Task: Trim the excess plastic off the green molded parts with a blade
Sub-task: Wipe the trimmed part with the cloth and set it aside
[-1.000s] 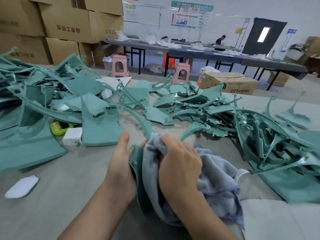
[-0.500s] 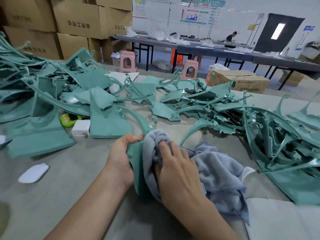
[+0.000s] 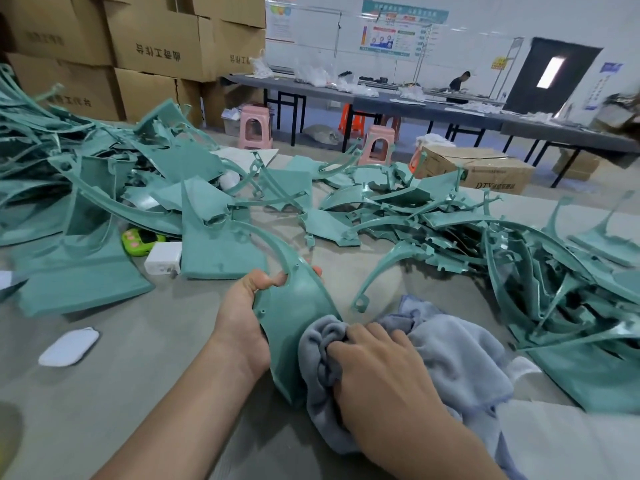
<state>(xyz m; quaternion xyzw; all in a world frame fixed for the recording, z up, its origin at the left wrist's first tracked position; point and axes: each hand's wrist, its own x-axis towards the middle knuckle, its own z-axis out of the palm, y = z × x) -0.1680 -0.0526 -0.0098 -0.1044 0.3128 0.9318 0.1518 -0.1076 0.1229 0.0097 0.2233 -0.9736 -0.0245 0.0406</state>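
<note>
Left hand point(image 3: 239, 318) grips green part point(image 3: 294, 306) | right hand point(image 3: 381, 372) clutches cloth point(image 3: 460, 351) | part's lower edge hidden

One green part point(image 3: 294, 327), a flat curved panel with a thin arm arching up and left from its top, stands tilted near the table's point(image 3: 121, 393) front edge. The left hand point(image 3: 239, 317) grips its left rim, and a cloth point(image 3: 450, 358) is bunched against its lower right. More green parts are heaped along the left edge point(image 3: 86, 188) and the right side point(image 3: 554, 278).
</note>
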